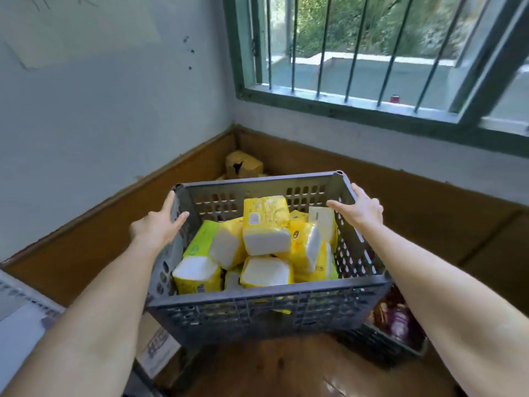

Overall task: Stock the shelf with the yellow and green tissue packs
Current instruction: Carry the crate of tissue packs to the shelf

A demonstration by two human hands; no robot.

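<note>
- The picture is smeared toward its edges. The second crate (400,336) at the lower right holds dark things too blurred to name, and the right forearm cuts part of it off.
- The lower packs in the grey crate (257,310) are buried under the top ones, and the print on the wrappers cannot be read.
- A cardboard box (156,346) at the lower left is half hidden behind the left forearm and the crate.
- The left grip (159,226) clasps the crate's left wall near the far corner, with the thumb over the rim and the fingers outside.
- The right grip (365,209) clasps the right wall the same way, thumb inside and fingers along the outside.
- The yellow tissue packs (266,224) lie heaped inside the crate at mid-frame, between the two grips and apart from both. A green tissue pack (200,239) leans by the left wall, just below the left thumb.
- The crate sits tilted; whether it rests on anything cannot be told.
- Past its far rim a battered box (243,164) sits in the corner below the barred window (343,104).
- Bare wooden floor (272,371) shows at the bottom centre.
</note>
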